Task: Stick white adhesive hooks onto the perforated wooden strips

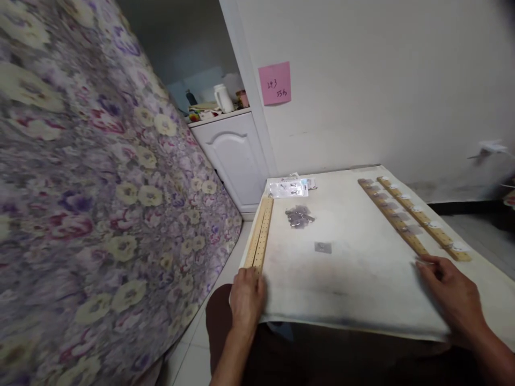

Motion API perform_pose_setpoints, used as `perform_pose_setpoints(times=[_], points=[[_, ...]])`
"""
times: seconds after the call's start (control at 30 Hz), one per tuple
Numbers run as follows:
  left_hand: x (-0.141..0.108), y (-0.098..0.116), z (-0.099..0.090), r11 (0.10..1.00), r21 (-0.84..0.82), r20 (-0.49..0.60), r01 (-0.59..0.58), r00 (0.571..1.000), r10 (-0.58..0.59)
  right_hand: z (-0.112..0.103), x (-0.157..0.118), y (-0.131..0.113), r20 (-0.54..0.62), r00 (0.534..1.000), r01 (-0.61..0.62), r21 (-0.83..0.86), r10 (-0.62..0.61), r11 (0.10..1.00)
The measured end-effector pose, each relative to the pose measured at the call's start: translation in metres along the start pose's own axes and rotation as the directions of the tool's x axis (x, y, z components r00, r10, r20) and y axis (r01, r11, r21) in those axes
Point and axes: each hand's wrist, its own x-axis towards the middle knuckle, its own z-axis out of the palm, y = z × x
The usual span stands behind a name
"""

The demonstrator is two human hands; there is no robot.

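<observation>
Here at the left edge of the counter (354, 289) lie two holed strips (263, 236), side by side, and the left hand (246, 295) is curled over their near end; whether it grips, you can't tell. Across on the right, two loaded strips (416, 245) run lengthwise, small pieces (433, 224) spaced along them, and the right hand (446, 281) is at the inner one's near end, thumb and finger close together, a pinch impossible to confirm. Between them, a lone packet (322, 247) sits mid-counter, a heap of packets (298, 216) beyond it, and a clear pack (286, 187) at the far left corner. The pale covering is smudged dark towards the near edge. And out into the room: white wall (362, 118), pink note (275, 83) stuck up, white cabinet (233, 155) with a jug (223, 98) on top, floral cloth (120, 214) filling the left, pale tiles (193, 348) below.
</observation>
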Motion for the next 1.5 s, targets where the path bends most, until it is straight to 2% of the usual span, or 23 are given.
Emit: perform_pose_setpoints(times=[0.07, 0.17, 0.33, 0.5, 0.6, 0.73, 0.87, 0.93, 1.0, 1.03, 1.07, 1.13, 1.17, 1.2, 1.27, 1.33, 1.5], points=[[-0.001, -0.009, -0.009, 0.984, 0.179, 0.015, 0.018, 1.000, -0.021, 0.000, 0.001, 0.001, 0.008, 1.000, -0.016, -0.017, 0.016, 1.000], [-0.010, -0.014, -0.012, 0.910, 0.414, 0.066, -0.007, 0.998, -0.023, -0.001, 0.000, -0.001, 0.021, 0.999, -0.029, -0.033, 0.030, 0.999], [-0.016, -0.011, -0.005, 0.855, 0.518, 0.064, 0.024, 0.996, -0.067, -0.002, -0.001, -0.003, 0.040, 0.999, -0.023, -0.021, 0.024, 1.000], [-0.012, -0.007, -0.009, 0.857, 0.514, 0.073, 0.035, 0.994, -0.085, -0.001, 0.000, -0.004, 0.047, 0.998, -0.035, -0.037, 0.036, 0.999], [-0.015, 0.006, -0.008, 0.896, 0.444, 0.091, 0.017, 0.994, -0.064, 0.000, 0.000, -0.004, 0.059, 0.997, -0.048, -0.041, 0.050, 0.998], [-0.020, 0.029, 0.000, 0.945, 0.327, 0.181, -0.016, 0.983, -0.046, 0.001, 0.003, 0.003, 0.061, 0.998, -0.034, -0.029, 0.036, 0.999], [-0.019, 0.035, 0.003, 0.978, 0.196, 0.249, 0.070, 0.961, -0.119, 0.006, 0.002, -0.001, 0.016, 0.999, -0.032, 0.076, 0.031, 0.997], [-0.015, 0.033, 0.003, 0.983, 0.129, 0.297, 0.128, 0.941, -0.161, 0.017, -0.007, -0.024, 0.025, 1.000, 0.013, 0.174, -0.018, 0.985], [-0.010, 0.032, 0.006, 0.978, 0.120, 0.344, 0.173, 0.916, -0.205, 0.036, -0.025, -0.063, 0.116, 0.983, 0.105, 0.279, -0.142, 0.955], [-0.009, 0.033, 0.008, 0.974, 0.128, 0.362, 0.189, 0.905, -0.223, 0.047, -0.036, -0.087, 0.193, 0.957, 0.138, 0.348, -0.215, 0.927], [-0.008, 0.034, 0.011, 0.971, 0.132, 0.374, 0.201, 0.897, -0.236, 0.061, -0.049, -0.112, 0.293, 0.909, 0.157, 0.420, -0.297, 0.894], [-0.009, 0.038, 0.017, 0.973, 0.090, 0.391, 0.215, 0.890, -0.233, 0.087, -0.072, -0.159, 0.451, 0.783, 0.156, 0.524, -0.428, 0.838], [-0.011, 0.041, 0.021, 0.974, 0.046, 0.398, 0.220, 0.890, -0.220, 0.098, -0.082, -0.180, 0.492, 0.739, 0.152, 0.543, -0.460, 0.826], [-0.014, 0.044, 0.023, 0.975, -0.006, 0.406, 0.222, 0.892, -0.201, 0.108, -0.089, -0.197, 0.504, 0.720, 0.165, 0.543, -0.476, 0.824], [-0.020, 0.050, 0.026, 0.970, -0.101, 0.422, 0.222, 0.892, -0.160, 0.120, -0.097, -0.220, 0.512, 0.718, 0.226, 0.468, -0.471, 0.854], [-0.026, 0.054, 0.027, 0.960, -0.171, 0.446, 0.220, 0.887, -0.124, 0.127, -0.099, -0.232, 0.514, 0.739, 0.292, 0.339, -0.436, 0.894], [-0.028, 0.051, 0.022, 0.949, -0.220, 0.500, 0.224, 0.862, -0.087, 0.137, -0.101, -0.237, 0.473, 0.783, 0.421, 0.077, -0.404, 0.904]])
